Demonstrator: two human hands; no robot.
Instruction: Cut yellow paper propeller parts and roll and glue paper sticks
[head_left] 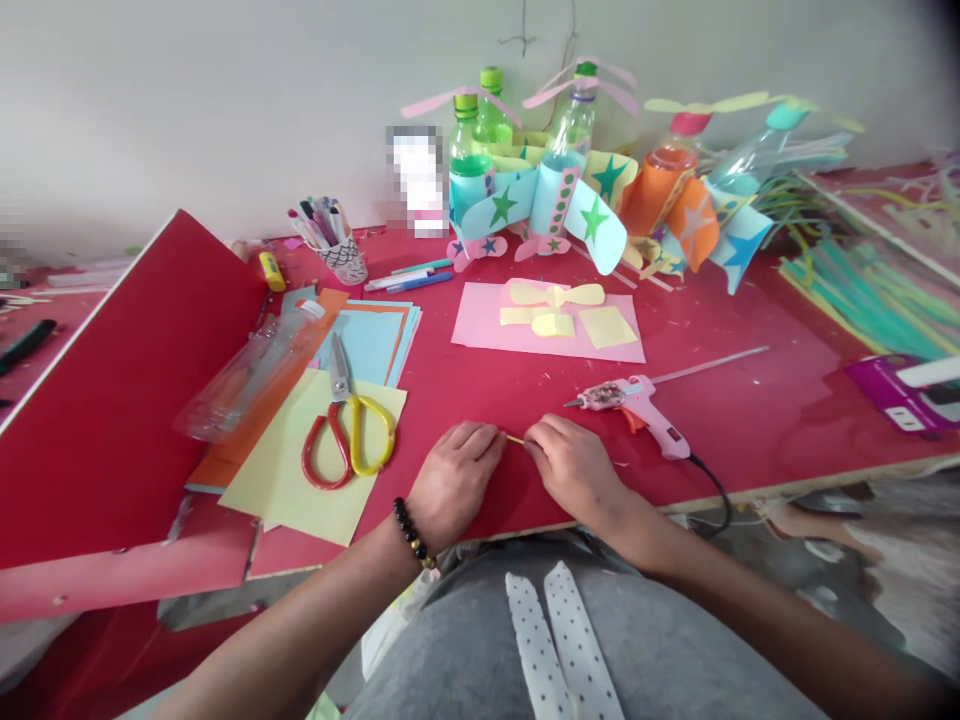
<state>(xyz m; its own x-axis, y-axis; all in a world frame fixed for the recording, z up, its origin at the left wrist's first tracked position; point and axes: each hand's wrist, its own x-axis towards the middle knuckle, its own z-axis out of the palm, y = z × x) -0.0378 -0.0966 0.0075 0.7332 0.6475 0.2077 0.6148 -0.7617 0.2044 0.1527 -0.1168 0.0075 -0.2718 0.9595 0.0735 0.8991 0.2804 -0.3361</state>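
At the front of the red table my left hand (pixel 457 470) and my right hand (pixel 574 465) are close together. A thin yellow strip (pixel 516 439) runs between them, each end pinched in my fingertips; most of it is hidden by the fingers. The pink glue gun (pixel 634 400) lies just beyond my right hand, its nozzle pointing left. Scissors (pixel 341 400) with one red and one yellow handle rest on yellow paper (pixel 300 470) left of my left hand. Farther back, cut yellow pieces (pixel 557 294), one propeller-shaped, lie on a pink sheet (pixel 480 320).
Bottle-and-paper airplanes (pixel 555 190) stand along the wall, with a blurred upright phone (pixel 417 180) beside them. At left are a pen cup (pixel 341 255), a clear plastic bottle (pixel 255 370) and a tilted red board (pixel 135 390). A purple tool (pixel 896 395) sits at right.
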